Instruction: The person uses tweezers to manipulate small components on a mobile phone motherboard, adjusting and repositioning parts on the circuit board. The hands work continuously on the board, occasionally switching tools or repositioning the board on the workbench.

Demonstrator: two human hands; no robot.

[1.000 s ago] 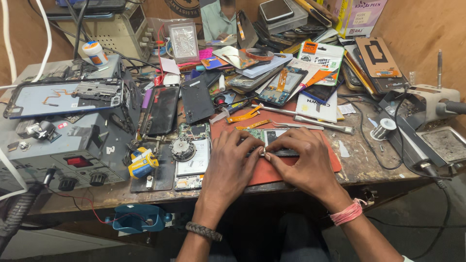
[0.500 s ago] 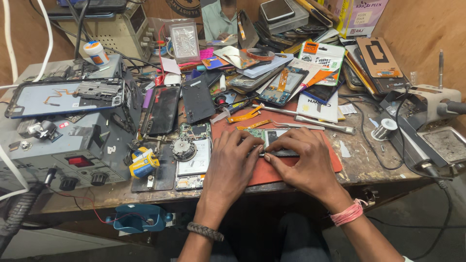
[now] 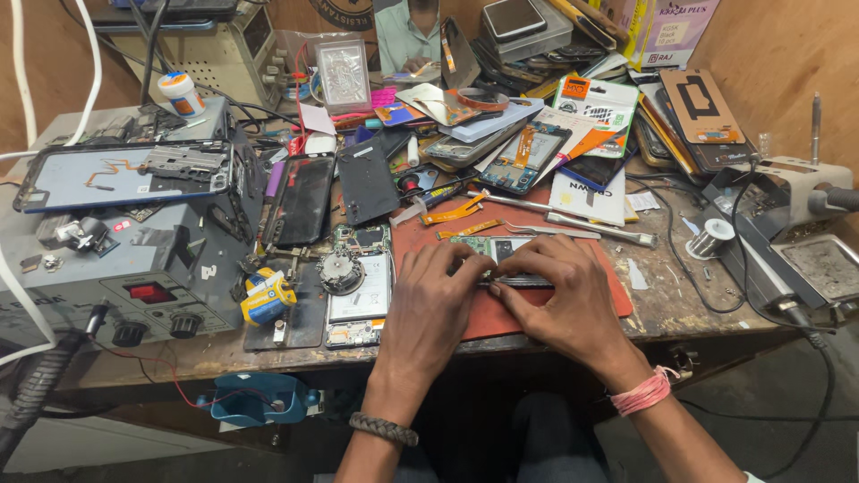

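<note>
Both my hands rest on a red work mat [image 3: 555, 317] at the front of the bench. My left hand [image 3: 434, 300] and my right hand [image 3: 564, 291] meet fingertip to fingertip over a small opened phone with a green circuit board [image 3: 488, 246], most of it hidden under my fingers. My right fingers pinch a thin dark tool or strip lying across it; what exactly it is I cannot tell. My left fingers press on the phone's left edge. Another opened phone [image 3: 360, 291] lies just left of my left hand.
A grey power supply box [image 3: 125, 268] with a phone frame on top stands at the left. Phone parts, screens, flex cables and tweezers [image 3: 573, 219] crowd the back of the bench. A solder spool [image 3: 711, 237] and a soldering stand [image 3: 805, 192] sit right.
</note>
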